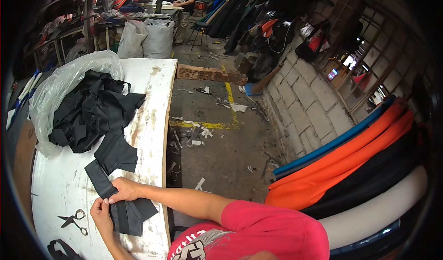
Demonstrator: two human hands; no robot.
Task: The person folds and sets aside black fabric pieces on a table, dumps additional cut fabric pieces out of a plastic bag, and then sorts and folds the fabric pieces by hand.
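My right hand (124,189) is closed on a black fabric strip (99,178) over the white table (150,107). Close beside it, my left hand (101,211) pinches the strip's near end, with the fingertips of both hands almost touching. Under and beside my hands lies a flat black fabric piece (130,217), partly covered by them. Another black fabric piece (115,153) rests just beyond the strip, against a heap of black fabric pieces (92,107) spilling from a clear plastic bag (44,103). Open-bladed scissors (74,221) lie left of my left hand.
A black fabric piece (62,250) lies at the table's near left corner. Fabric scraps (198,131) litter the floor beside the table. Orange (318,160) and other fabric rolls lean at right by a block wall (300,93). Far back, a person (187,3) stands at another table.
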